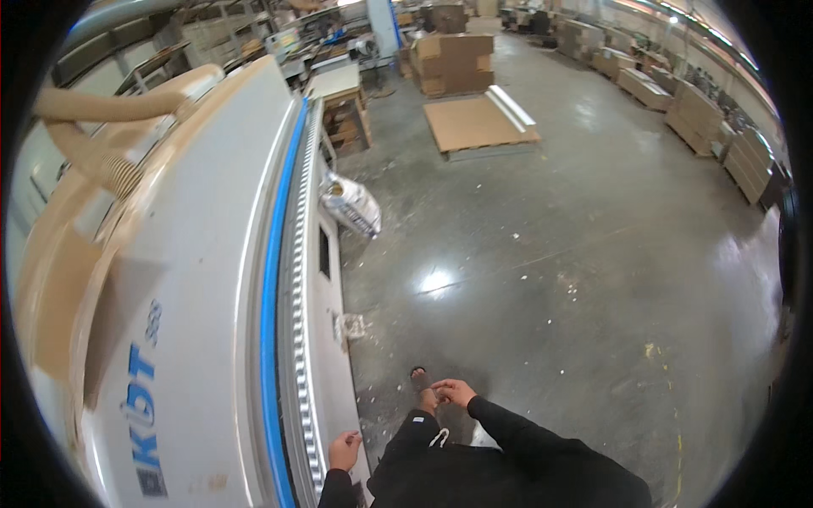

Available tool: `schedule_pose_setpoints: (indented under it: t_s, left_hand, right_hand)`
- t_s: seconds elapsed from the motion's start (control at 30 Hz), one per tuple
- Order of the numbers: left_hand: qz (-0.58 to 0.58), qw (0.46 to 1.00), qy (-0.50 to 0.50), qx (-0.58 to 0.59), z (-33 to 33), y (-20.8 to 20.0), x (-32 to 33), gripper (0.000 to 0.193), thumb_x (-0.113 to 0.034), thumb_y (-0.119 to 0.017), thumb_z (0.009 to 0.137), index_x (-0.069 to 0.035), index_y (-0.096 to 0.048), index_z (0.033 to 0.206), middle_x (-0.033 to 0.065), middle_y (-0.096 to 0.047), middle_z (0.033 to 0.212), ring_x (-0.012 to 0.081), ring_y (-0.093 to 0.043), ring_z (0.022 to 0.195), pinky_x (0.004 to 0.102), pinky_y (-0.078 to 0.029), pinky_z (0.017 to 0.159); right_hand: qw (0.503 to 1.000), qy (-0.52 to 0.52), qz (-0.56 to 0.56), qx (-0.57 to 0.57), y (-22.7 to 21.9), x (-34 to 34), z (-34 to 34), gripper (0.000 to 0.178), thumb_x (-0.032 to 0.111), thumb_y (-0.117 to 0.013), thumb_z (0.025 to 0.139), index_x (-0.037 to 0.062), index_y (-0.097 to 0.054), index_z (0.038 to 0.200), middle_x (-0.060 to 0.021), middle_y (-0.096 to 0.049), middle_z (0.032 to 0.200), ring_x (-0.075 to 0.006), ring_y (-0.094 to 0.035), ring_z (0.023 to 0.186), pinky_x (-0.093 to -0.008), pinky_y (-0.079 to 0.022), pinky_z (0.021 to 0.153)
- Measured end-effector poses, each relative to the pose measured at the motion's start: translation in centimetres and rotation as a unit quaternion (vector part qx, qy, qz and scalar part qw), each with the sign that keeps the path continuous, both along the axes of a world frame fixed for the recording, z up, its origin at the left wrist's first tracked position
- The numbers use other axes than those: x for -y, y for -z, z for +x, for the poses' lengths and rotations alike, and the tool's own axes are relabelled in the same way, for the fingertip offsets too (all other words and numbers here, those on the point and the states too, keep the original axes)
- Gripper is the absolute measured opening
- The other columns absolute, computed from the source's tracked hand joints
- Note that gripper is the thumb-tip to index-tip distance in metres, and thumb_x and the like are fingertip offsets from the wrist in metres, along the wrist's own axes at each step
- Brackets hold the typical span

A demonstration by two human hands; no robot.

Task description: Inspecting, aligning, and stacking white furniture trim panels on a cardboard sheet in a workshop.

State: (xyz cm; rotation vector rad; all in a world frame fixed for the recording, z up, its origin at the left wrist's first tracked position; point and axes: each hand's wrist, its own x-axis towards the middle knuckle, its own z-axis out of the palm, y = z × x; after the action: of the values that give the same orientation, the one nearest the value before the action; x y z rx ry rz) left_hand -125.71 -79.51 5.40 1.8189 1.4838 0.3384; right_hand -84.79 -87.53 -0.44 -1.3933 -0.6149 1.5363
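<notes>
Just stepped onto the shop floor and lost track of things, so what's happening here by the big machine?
A person in black sleeves stands beside a long white machine with a blue stripe and a toothed conveyor track along its edge. The left hand rests at the machine's side panel, near the track; it holds nothing that shows. The right hand hangs free in front of the body, above one foot. A white bag lies on the concrete floor further along, and a flat brown board stack sits beyond.

Long white machine (195, 279), blue-striped edge, seemingly touched by left hand (345, 450)
</notes>
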Motion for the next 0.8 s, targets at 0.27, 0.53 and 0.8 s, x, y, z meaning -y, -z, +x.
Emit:
schedule_pose_setpoints:
  t_s: [0.27,0.53,0.8]
  left_hand:
    - [0.027,0.991,0.123,-0.033,20.0,-1.6,-22.5,0.038,-0.037,-0.070,0.094,-0.005,-0.073,0.115,0.0129,-0.077,0.096,0.0264,-0.075,0.090,0.0379,-0.057,0.083]
    - [-0.056,0.972,0.228,-0.015,36.9,-2.3,-40.7,0.045,-0.043,-0.069,0.095,-0.005,-0.072,0.119,0.0148,-0.077,0.106,0.0283,-0.073,0.101,0.0384,-0.056,0.089]
    - [-0.044,0.976,0.211,-0.013,55.0,-2.5,-58.9,0.047,-0.043,-0.068,0.093,-0.005,-0.072,0.120,0.0175,-0.076,0.108,0.0343,-0.072,0.101,0.0435,-0.054,0.091]
  right_hand:
    - [0.947,0.097,-0.048,0.302,-4.4,-9.3,12.8,0.029,0.009,-0.072,0.085,0.0161,-0.075,0.113,0.0037,-0.050,0.067,-0.0094,-0.042,0.058,-0.0311,-0.044,0.059]
    - [0.871,0.247,-0.155,0.395,4.3,-8.3,26.5,0.018,0.012,-0.070,0.083,0.0138,-0.078,0.098,-0.0089,-0.077,0.093,-0.0204,-0.073,0.089,-0.0352,-0.057,0.082]
    - [0.742,-0.099,-0.324,0.579,16.0,4.0,28.5,0.035,0.033,-0.058,0.092,0.0077,-0.077,0.106,-0.0211,-0.074,0.111,-0.0376,-0.070,0.107,-0.0513,-0.055,0.094]
